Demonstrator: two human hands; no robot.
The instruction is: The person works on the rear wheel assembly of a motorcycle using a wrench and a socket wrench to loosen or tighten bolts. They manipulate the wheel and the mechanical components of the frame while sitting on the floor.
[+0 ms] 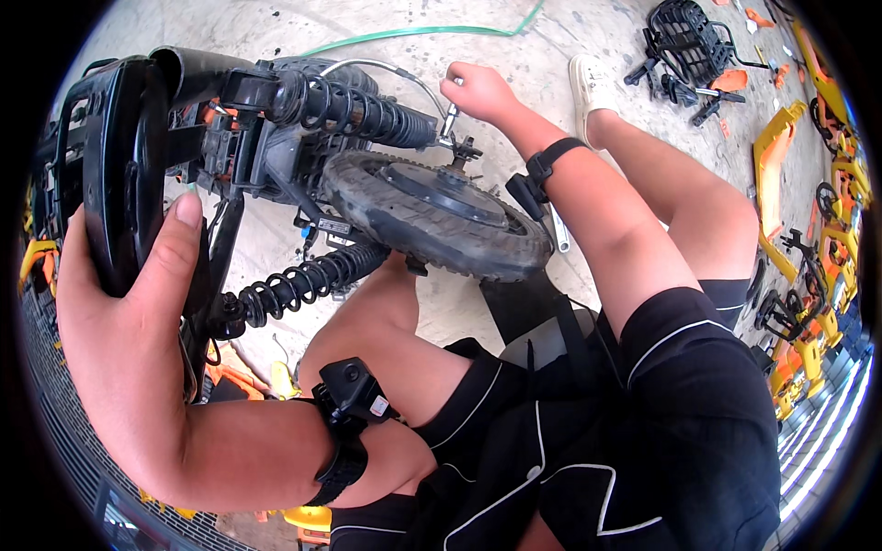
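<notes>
Concrete floor (551,28), stained, bearing every item below.

Yellow frames (834,243), several, heaped along the right edge; we judge them set aside to leave working room.

Black vehicle assembly (266,156), at left, beside our bent legs. We sit close to it, seemingly so that both ends of the work fall within reach.

Wheel (386,211), thick black tyre, between our knees, tilted so that its hub face (450,193) turns up toward us and the axle lies exposed.

Basket (691,44), black, top right, well apart from the wheel.

Coil springs, two, black: upper (358,115) and lower (308,280), one on each side of the wheel.

Glossy black part (129,174), long and curved, far left. Our left hand (129,321) straddles its lower end, thumb on one flank, fingers on the other, probably to steady the assembly.

Green hose (413,33), trailing along the top.

Silver tool (450,127), held in our right hand (482,94), a tight fist at its upper end; the lower end meets the axle area. We suppose the grip is there for leverage; whether it is seated, we cannot tell.

Loose silver wrench (559,230), beside the tyre, within easy reach.
</notes>
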